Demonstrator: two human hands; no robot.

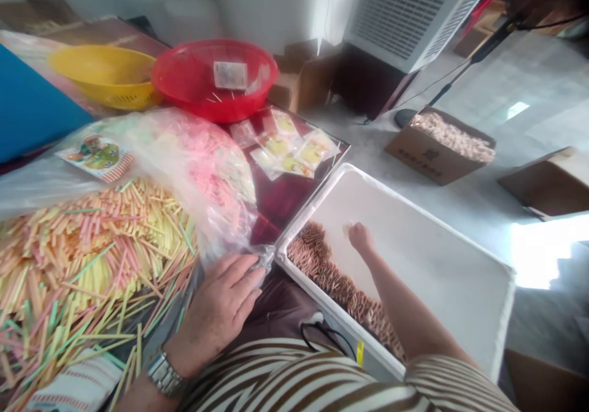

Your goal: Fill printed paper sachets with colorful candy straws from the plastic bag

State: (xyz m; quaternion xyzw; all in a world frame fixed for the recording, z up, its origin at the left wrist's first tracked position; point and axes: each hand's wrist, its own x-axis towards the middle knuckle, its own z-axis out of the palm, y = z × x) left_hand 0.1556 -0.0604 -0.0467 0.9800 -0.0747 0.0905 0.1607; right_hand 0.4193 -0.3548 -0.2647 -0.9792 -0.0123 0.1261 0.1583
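My left hand, with a metal watch on its wrist, lies with fingers stretched out on the gathered edge of a clear plastic bag. Beside it spreads a big heap of thin pastel sticks, yellow, pink, orange and green. My right hand is closed over the inside of a white foam box; a small pale thing seems to show at the fingertips, too blurred to name. Along the box's near side stand packed rows of small brownish pieces. Under my right forearm part of these rows is hidden.
A red basin and a yellow basket stand at the back of the table. Several small printed packets lie near its corner. On the floor are a filled cardboard box and a large air cooler.
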